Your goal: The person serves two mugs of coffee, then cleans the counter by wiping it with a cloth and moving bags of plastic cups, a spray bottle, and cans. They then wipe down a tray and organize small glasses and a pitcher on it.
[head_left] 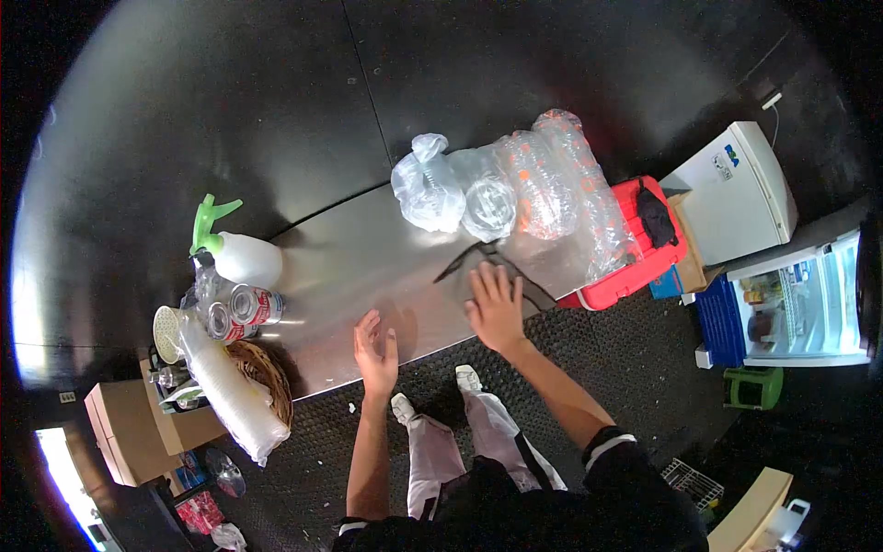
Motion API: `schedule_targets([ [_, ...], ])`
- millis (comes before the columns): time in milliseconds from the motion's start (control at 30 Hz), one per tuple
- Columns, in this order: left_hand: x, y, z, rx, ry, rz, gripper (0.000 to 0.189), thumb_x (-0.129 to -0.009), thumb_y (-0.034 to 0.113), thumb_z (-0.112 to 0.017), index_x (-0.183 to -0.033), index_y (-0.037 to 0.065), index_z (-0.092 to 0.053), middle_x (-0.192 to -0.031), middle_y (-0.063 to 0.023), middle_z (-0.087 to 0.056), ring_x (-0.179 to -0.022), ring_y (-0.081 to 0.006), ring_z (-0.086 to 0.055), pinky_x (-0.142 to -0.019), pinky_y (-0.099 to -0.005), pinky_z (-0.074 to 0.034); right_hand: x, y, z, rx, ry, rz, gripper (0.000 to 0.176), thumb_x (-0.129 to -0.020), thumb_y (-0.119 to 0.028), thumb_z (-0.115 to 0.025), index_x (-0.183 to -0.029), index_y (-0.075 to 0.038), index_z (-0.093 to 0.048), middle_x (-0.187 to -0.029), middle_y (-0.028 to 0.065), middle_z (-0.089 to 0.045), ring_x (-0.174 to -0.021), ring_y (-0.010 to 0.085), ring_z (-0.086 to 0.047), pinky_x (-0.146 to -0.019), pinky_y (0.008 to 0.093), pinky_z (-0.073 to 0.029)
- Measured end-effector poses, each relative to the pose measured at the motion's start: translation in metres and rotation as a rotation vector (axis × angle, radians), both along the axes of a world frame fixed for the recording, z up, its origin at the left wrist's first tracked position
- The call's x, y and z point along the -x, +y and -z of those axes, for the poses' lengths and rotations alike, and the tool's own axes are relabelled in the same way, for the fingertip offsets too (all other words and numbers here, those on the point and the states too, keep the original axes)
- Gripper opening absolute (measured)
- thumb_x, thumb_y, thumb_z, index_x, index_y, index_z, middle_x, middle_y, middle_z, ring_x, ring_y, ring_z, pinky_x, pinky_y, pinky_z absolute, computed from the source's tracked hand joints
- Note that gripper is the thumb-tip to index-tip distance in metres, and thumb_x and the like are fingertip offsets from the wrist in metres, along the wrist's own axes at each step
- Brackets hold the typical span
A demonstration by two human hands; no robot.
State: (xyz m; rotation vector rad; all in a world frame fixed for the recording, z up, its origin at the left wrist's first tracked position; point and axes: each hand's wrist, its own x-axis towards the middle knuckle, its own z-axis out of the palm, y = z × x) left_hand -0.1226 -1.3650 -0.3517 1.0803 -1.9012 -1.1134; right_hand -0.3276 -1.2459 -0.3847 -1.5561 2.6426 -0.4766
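A dark grey cloth with black edging (536,296) lies on the right part of the metal table (340,262). My right hand (495,302) rests on this cloth, palm down with its fingers spread. Over the table's front edge, left of the cloth, my left hand (375,354) is held with thumb and fingers apart and nothing in it. Behind the cloth stand a tied clear plastic bag (429,189) and long plastic sleeves of clear containers (543,184).
Left end: spray bottle (246,259), cans (253,306), wicker basket (262,368) and a sleeve of white cups (230,391). Right: red container (621,279), white appliance (736,193) and an open fridge (805,304). Cardboard boxes (133,432) stand at the lower left.
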Motion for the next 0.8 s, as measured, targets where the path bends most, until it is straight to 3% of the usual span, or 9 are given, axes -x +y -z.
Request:
schedule_targets([
  [133, -0.006, -0.004, 0.000, 0.053, -0.044, 0.056, 0.038, -0.087, 0.003, -0.056, -0.123, 0.001, -0.045, -0.124, -0.0126, -0.051, -0.111, -0.0241, -0.053, -0.089, -0.0341, -0.044, -0.012, -0.054, -0.003, 0.064, -0.008, 0.028, 0.055, -0.090, -0.031, -0.044, -0.139, -0.009, -0.035, -0.148, 0.0111, -0.026, -0.135, 0.0383, -0.024, -0.106, 0.0626, -0.014],
  [200, -0.002, -0.004, 0.004, 0.034, -0.039, 0.058, 0.038, -0.087, 0.003, -0.056, -0.123, 0.000, -0.045, -0.125, -0.0129, -0.050, -0.111, -0.0243, -0.052, -0.090, -0.0344, -0.044, -0.021, -0.068, -0.001, 0.039, 0.053, -0.196, 0.053, -0.089, -0.035, -0.046, -0.137, -0.012, -0.040, -0.147, 0.0104, -0.030, -0.134, 0.0356, -0.026, -0.106, 0.0603, -0.016],
  [233, 0.000, -0.003, 0.005, 0.018, -0.031, 0.058, 0.038, -0.087, 0.003, -0.056, -0.123, 0.000, -0.044, -0.125, -0.0132, -0.050, -0.112, -0.0244, -0.052, -0.090, -0.0346, -0.044, -0.024, -0.061, -0.002, 0.038, 0.052, -0.194, 0.053, -0.089, -0.035, -0.046, -0.137, -0.012, -0.040, -0.147, 0.0104, -0.030, -0.134, 0.0356, -0.026, -0.106, 0.0603, -0.016],
  [300, 0.003, -0.004, 0.010, -0.008, -0.022, 0.059, 0.038, -0.087, 0.004, -0.056, -0.123, 0.000, -0.044, -0.125, -0.0134, -0.050, -0.112, -0.0246, -0.052, -0.091, -0.0346, -0.044, -0.032, -0.041, 0.001, 0.198, -0.029, -0.562, 0.052, -0.088, -0.038, -0.049, -0.134, -0.014, -0.043, -0.145, 0.0100, -0.033, -0.131, 0.0330, -0.031, -0.106, 0.0571, -0.020],
  [400, 0.008, -0.004, 0.004, -0.030, -0.032, 0.047, 0.039, -0.087, 0.004, -0.056, -0.124, 0.000, -0.044, -0.125, -0.0138, -0.050, -0.113, -0.0247, -0.052, -0.091, -0.0347, -0.044, 0.008, 0.007, -0.009, 0.103, -0.029, -0.476, 0.053, -0.087, -0.041, -0.051, -0.132, -0.014, -0.045, -0.143, 0.0090, -0.036, -0.129, 0.0311, -0.034, -0.106, 0.0541, -0.022],
  [467, 0.008, -0.006, 0.003, -0.025, -0.052, 0.037, 0.039, -0.087, 0.004, -0.056, -0.124, 0.000, -0.044, -0.126, -0.0138, -0.050, -0.113, -0.0247, -0.052, -0.091, -0.0349, -0.044, 0.048, 0.043, -0.032, 0.030, -0.128, -0.222, 0.054, -0.087, -0.040, -0.051, -0.133, -0.014, -0.044, -0.143, 0.0082, -0.035, -0.130, 0.0314, -0.032, -0.106, 0.0550, -0.021],
  [533, 0.006, -0.010, 0.007, -0.042, 0.004, 0.035, 0.039, -0.087, 0.005, -0.057, -0.124, 0.000, -0.044, -0.125, -0.0146, -0.050, -0.114, -0.0252, -0.051, -0.092, -0.0357, -0.044, 0.077, 0.063, -0.011, -0.039, 0.016, 0.152, 0.057, -0.088, -0.040, -0.049, -0.136, -0.012, -0.040, -0.146, 0.0109, -0.030, -0.134, 0.0336, -0.026, -0.106, 0.0569, -0.018],
  [633, 0.004, -0.012, 0.000, 0.021, 0.006, 0.011, 0.039, -0.086, 0.007, -0.058, -0.122, 0.000, -0.046, -0.118, -0.0173, -0.052, -0.109, -0.0279, -0.054, -0.092, -0.0369, -0.044, 0.072, 0.056, 0.008, -0.005, 0.153, 0.230, 0.059, -0.090, -0.039, -0.045, -0.140, -0.010, -0.034, -0.149, 0.0138, -0.024, -0.136, 0.0366, -0.021, -0.106, 0.0594, -0.015],
  [800, -0.028, -0.023, -0.004, 0.106, -0.059, -0.058, 0.040, -0.085, 0.007, -0.057, -0.122, 0.000, -0.046, -0.119, -0.0198, -0.050, -0.112, -0.0323, -0.051, -0.094, -0.0387, -0.042, -0.009, 0.007, -0.005, -0.108, 0.044, -0.264, 0.057, -0.092, -0.037, -0.039, -0.142, -0.010, -0.030, -0.150, 0.0145, -0.020, -0.137, 0.0388, -0.017, -0.107, 0.0600, -0.012],
])
